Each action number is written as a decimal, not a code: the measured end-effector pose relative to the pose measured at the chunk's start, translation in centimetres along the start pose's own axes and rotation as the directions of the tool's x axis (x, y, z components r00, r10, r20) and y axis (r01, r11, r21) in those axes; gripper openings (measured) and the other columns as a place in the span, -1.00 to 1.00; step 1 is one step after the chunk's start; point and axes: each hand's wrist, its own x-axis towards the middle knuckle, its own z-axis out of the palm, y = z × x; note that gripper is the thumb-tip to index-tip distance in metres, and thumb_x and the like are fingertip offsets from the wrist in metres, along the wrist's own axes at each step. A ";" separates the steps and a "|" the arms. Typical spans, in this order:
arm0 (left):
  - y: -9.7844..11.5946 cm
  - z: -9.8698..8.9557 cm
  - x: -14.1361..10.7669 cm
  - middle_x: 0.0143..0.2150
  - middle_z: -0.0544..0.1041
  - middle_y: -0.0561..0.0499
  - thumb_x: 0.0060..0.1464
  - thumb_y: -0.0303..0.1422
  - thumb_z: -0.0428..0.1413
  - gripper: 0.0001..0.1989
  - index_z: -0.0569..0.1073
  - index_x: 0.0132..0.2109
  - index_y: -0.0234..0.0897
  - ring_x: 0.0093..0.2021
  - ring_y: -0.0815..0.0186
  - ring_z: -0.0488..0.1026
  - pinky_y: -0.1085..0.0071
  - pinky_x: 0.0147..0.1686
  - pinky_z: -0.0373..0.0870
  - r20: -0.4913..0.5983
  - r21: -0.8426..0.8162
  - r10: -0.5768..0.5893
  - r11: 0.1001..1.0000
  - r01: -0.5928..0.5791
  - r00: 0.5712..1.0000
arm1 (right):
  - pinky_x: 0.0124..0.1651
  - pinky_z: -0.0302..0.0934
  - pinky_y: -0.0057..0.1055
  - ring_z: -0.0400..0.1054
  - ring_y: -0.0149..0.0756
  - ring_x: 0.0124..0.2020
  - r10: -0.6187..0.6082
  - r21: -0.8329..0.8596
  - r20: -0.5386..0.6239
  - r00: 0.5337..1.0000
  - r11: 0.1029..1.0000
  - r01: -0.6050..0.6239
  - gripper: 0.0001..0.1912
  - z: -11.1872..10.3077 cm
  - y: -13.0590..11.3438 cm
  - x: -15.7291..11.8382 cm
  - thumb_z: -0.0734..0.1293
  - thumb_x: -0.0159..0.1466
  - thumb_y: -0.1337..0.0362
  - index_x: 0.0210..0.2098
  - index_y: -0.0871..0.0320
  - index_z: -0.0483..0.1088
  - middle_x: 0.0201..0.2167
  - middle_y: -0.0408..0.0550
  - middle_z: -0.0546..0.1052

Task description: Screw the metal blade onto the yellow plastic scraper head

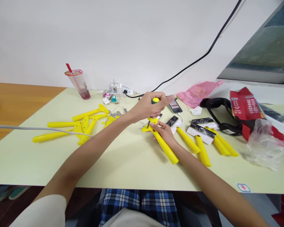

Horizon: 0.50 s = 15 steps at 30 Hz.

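Note:
My left hand [149, 106] is closed around a screwdriver [155, 100] with a yellow and green handle. Its shaft points down at the head of a yellow scraper [167, 148], where a metal strip shows at the edge. My right hand [164, 131] grips that scraper just below its head, its long handle slanting toward me. Left of my hands lies a pile of similar yellow scrapers [89, 128], with small grey metal pieces [119, 114] beside it. Several loose yellow handles [188, 141] rest to the right, near black-and-white packets [201, 132].
At the back stand a drink cup [78, 84] and a power strip [127, 91]. A phone [175, 106] lies behind my hands. Pink plastic [198, 93], a black strap-like object [219, 102], a red bag [246, 105] and clear plastic [262, 145] occupy the right. A grey cable [38, 128] crosses on the left.

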 end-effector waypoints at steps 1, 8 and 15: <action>0.0 -0.1 0.0 -0.56 0.15 0.16 0.29 0.25 0.07 -0.38 0.16 -0.41 -0.17 -0.60 0.46 0.14 0.36 -0.55 0.17 -0.035 0.004 0.010 1.000 -0.010 0.999 | -0.63 0.28 -0.47 0.32 -0.44 -0.71 0.012 0.016 -0.001 1.000 1.000 -0.012 -0.45 0.1 -0.2 -0.1 0.66 0.00 -0.15 -0.41 0.08 0.39 -0.47 -0.11 0.65; 1.1 0.4 -0.5 -0.58 0.15 0.18 0.33 0.20 0.08 -0.41 0.22 -0.40 -0.18 -0.65 0.51 0.08 0.40 -0.62 0.11 -0.115 0.010 0.147 0.989 -0.147 0.982 | -0.49 0.42 -0.48 0.58 -0.26 -0.41 -0.025 0.124 0.051 0.998 0.992 0.019 -0.52 0.3 -1.3 -0.9 0.65 0.09 -0.08 -0.23 0.07 0.49 -0.30 -0.01 0.72; 1.9 1.5 -1.3 -0.60 0.29 0.13 0.21 0.00 0.32 -0.41 0.27 -0.54 -0.27 -0.60 0.51 0.21 0.45 -0.56 0.18 -0.003 -0.024 0.302 0.953 -0.302 0.953 | -0.50 0.42 -0.48 0.47 -0.37 -0.55 -0.033 0.135 0.028 0.999 0.990 0.029 -0.55 -0.3 0.4 0.1 0.65 0.11 -0.04 -0.24 0.08 0.49 -0.39 -0.09 0.69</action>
